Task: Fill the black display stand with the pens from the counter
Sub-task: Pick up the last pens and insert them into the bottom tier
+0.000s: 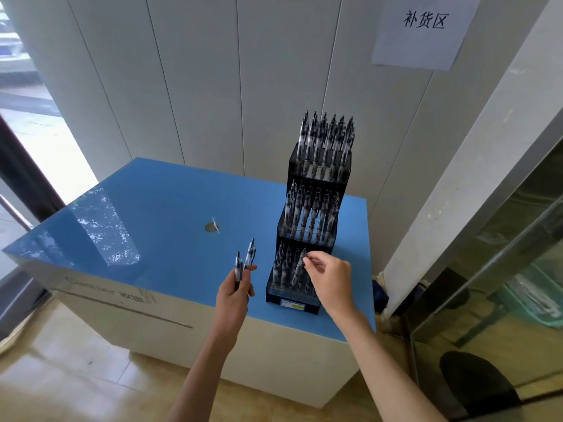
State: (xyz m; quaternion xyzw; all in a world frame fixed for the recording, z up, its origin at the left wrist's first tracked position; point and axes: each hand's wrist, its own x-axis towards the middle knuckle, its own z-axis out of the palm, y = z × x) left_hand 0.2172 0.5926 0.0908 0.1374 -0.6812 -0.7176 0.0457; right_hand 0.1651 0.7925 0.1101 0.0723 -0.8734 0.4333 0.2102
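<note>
Left arm: bare, reached forward and up from the lower edge of view.
Left hand: fingers curled around a few pens, which stood upright above the fist.
Right arm: bare, stretched forward, wrist bent inward.
Right hand: thumb and forefinger pinched the top of one pen; other fingers loosely curled.

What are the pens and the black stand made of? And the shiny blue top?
Pens: likely clear plastic, see-through barrels with dark parts. Black stand: probably dark plastic, smooth and slightly see-through in front. Blue counter top: glossy, mirrors the window; perhaps laminate or painted board.
</note>
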